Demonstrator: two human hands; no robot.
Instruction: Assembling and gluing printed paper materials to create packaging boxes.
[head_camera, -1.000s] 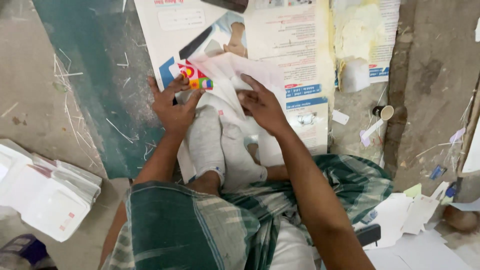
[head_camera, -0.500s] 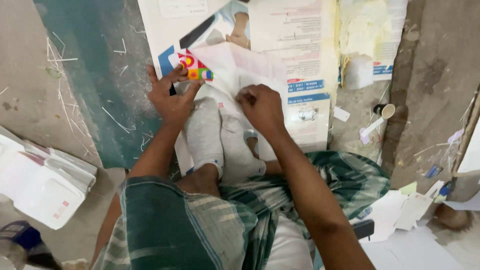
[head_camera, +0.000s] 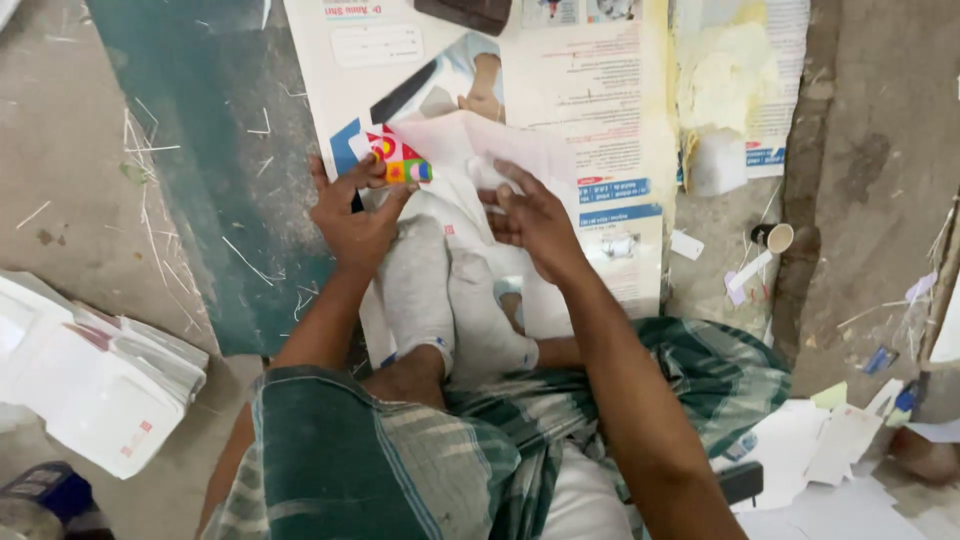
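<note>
The left hand is pressing flat, fingers spread, on the white paper sheet with the colourful corner. The right hand, half open just beside it, is touching the paper's fold. The folding looks partly done; the flap is not yet flattened.

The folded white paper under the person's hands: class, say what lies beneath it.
The white paper lies on a large printed poster spread over the floor. Both socked feet rest on it. The poster's middle is covered.
</note>
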